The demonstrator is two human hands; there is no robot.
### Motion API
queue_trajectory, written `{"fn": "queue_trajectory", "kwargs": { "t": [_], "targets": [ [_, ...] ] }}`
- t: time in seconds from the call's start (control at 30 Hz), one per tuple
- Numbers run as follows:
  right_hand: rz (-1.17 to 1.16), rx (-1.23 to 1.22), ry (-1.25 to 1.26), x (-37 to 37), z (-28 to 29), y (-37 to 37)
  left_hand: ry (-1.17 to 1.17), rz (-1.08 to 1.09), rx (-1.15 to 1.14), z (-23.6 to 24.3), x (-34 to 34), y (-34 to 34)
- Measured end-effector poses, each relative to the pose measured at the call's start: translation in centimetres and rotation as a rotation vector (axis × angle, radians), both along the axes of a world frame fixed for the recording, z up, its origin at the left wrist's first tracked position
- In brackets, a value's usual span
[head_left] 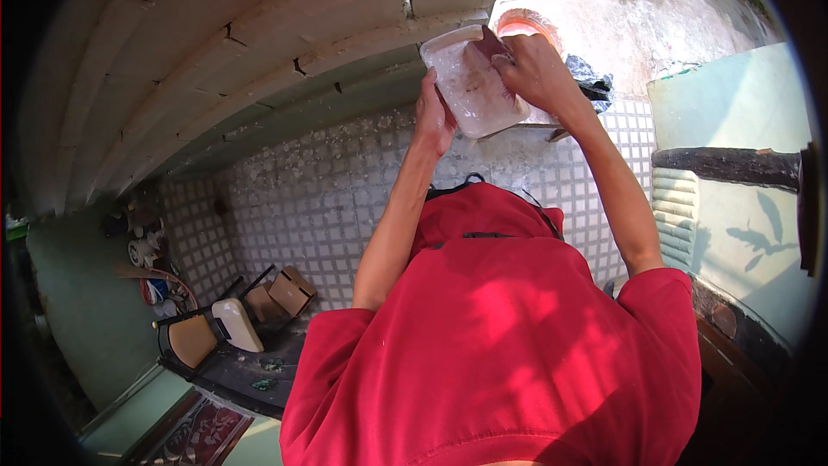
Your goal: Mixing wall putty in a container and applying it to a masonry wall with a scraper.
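Note:
A whitish rectangular piece like a shallow tray or tub (466, 86), with rounded corners and a shiny, blotched surface, is held up in front of me. My left hand (434, 114) grips its left edge, the thumb by the rim and the fingers mostly hidden. Over its upper right part, my right hand (533, 73) is closed on a flat, dark reddish-brown piece (490, 45). That piece lies against or just above the whitish surface; I cannot tell which. Its exact kind is not clear.
Beyond my right hand stands an orange bucket (528, 19), near a black plastic bag (593, 85) and a low ledge. A pale slatted wall (285, 43) fills the upper left. At lower left are chairs (191, 341) and a cardboard box (291, 292).

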State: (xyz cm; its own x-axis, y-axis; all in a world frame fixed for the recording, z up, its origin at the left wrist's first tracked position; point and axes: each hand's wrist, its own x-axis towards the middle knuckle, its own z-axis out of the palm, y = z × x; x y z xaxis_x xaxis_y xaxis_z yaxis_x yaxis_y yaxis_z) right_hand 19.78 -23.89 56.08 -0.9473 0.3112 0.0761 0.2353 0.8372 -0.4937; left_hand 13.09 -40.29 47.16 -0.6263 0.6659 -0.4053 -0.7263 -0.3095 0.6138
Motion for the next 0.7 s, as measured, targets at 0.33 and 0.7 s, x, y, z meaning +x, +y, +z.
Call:
{"fn": "queue_trajectory", "kwargs": {
  "t": [0.33, 0.7],
  "targets": [
    [0.034, -0.072, 0.077, 0.4, 1.4, -3.1, 0.046, -0.023, -0.044, 0.4, 0.1, -0.1],
    [-0.036, 0.030, -0.004, 0.4, 1.3, -1.6, 0.002, -0.051, 0.040, 0.6, 0.3, -0.4]
  ]
}}
